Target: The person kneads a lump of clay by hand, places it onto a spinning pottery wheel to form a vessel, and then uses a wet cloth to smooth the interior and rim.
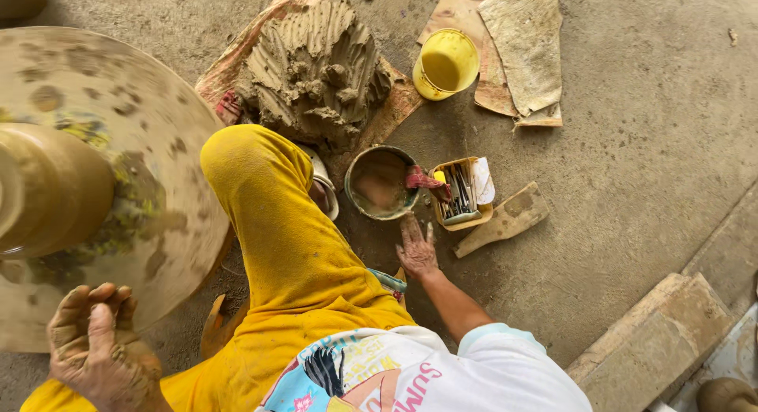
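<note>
Beside the water bowl (381, 183), right hand (416, 248) rests open; left hand (95, 349) half-curled, empty.

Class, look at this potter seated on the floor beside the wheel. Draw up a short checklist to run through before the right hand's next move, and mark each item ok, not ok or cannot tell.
1. Right hand empty and free to grasp: ok, it lies flat on the floor, fingers spread.
2. Water bowl within reach: ok, just ahead of the fingertips.
3. Tool tray within reach: ok, beside the bowl.
4. Wooden paddle accessible: ok, lying uncovered on the floor.
5. Left hand clear of the pot on the wheel: ok, held apart near the wheel's edge.
6. Wheel stopped: cannot tell.
</note>
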